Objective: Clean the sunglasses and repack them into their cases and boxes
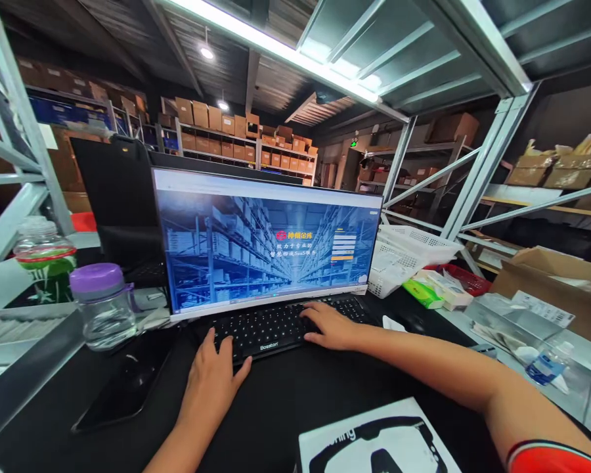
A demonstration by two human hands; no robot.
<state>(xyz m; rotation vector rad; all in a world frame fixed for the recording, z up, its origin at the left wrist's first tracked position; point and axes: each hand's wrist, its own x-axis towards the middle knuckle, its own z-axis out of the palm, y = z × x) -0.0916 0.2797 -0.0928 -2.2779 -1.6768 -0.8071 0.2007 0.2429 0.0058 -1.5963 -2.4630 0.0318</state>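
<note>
A black keyboard lies on the dark desk mat below a wide monitor. My left hand rests at the keyboard's left end, fingers spread and the thumb near its front edge. Over the right part of the keys is my right hand, palm down with fingers apart and slightly bent, holding nothing. The monitor shows a blue warehouse picture with a login-like panel at its right. In front of the keyboard, a white box with a black glasses-shaped print is cut off by the bottom edge.
Left of the keyboard lie a dark phone, a purple-lidded bottle and a green-labelled bottle. White baskets, a green packet and a clear tray stand at right. Metal shelf posts flank the desk.
</note>
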